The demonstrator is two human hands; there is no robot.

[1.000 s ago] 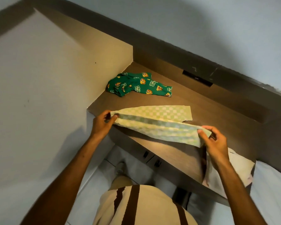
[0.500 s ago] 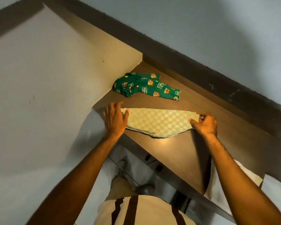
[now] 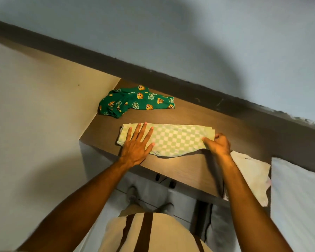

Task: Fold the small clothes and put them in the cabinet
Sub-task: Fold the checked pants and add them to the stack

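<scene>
Head-cam view looking down at a brown wooden shelf top [image 3: 198, 168] set in a corner, plain wall to the left. At back left of the shelf lies a crumpled green printed garment [image 3: 135, 101], not yet folded, well apart from both hands.

Nearer the front edge lies a pale green-and-white checked cloth [image 3: 175, 138], folded into a flat band. Its long axis runs left-right across the shelf, roughly parallel w/ the front edge; left end near the wall side, right end toward a white cloth [image 3: 251, 171] hanging off the shelf's right end.

Left hand [image 3: 137, 142] rests flat on the band's left end, fingers spread, palm down, pinning not gripping. Right hand [image 3: 217, 143] is closed, pinching the band's right end betw. thumb and fingers.

Judgement: thin, light, limp fabric; no stiffness, likely to sag or unfold if lifted by one end. Best taken at both short ends, or w/ a flat palm under the middle once folded smaller.
</scene>
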